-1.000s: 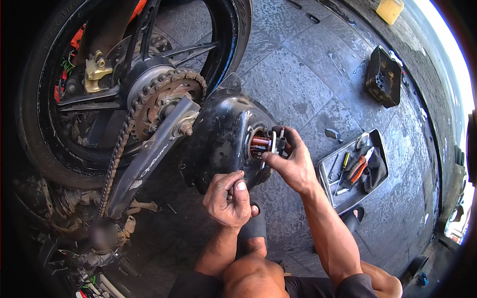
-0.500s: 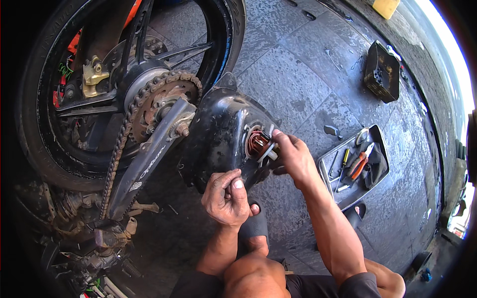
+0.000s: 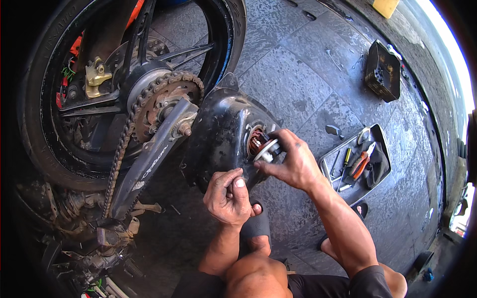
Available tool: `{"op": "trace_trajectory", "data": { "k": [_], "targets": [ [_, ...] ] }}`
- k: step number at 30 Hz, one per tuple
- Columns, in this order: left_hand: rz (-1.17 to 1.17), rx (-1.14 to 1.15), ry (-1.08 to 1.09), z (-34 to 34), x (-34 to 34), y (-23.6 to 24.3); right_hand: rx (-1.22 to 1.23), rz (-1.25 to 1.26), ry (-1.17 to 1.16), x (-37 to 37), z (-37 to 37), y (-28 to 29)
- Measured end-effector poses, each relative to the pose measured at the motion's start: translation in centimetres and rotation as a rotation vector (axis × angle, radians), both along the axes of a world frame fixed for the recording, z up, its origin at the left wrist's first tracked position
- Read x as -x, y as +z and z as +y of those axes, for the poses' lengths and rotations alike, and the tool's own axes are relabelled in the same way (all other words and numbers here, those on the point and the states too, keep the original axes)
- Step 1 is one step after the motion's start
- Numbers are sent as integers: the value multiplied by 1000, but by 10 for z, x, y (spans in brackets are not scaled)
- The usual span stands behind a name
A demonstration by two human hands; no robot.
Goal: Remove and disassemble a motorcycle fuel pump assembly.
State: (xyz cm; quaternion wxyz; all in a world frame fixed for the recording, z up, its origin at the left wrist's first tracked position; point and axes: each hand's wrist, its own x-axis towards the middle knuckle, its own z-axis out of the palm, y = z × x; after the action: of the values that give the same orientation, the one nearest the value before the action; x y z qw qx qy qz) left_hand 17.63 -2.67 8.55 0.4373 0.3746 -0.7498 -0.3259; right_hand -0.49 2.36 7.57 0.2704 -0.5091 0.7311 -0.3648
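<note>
A black motorcycle engine cover [image 3: 218, 134] stands tilted on the wet paved floor, with copper-coloured coils showing in its round opening [image 3: 254, 144]. My right hand [image 3: 293, 161] grips a small round white-and-black part [image 3: 270, 148] at that opening. My left hand [image 3: 227, 196] is closed against the cover's lower edge, thumb up; what it holds is hidden. My knee and a sandalled foot lie just below the hands.
The motorcycle's rear wheel [image 3: 59, 149] with sprocket and chain [image 3: 149, 104] and a black swingarm fills the left. A metal tray of tools [image 3: 357, 161] lies to the right, and a black box [image 3: 382, 72] sits farther back. Oily engine parts are at lower left.
My right hand has drawn back slightly from the opening, and the round white-and-black part now shows in its fingers. My left hand stays at the cover's edge.
</note>
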Motion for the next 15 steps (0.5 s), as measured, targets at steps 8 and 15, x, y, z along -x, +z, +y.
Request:
{"op": "trace_trajectory", "data": {
  "k": [8, 15],
  "targets": [
    [16, -7, -13, 1, 2, -1, -30, -642, -338, -17, 5, -17],
    [3, -13, -7, 0, 4, 0, 127, -551, -294, -27, 9, -11]
  ]
}}
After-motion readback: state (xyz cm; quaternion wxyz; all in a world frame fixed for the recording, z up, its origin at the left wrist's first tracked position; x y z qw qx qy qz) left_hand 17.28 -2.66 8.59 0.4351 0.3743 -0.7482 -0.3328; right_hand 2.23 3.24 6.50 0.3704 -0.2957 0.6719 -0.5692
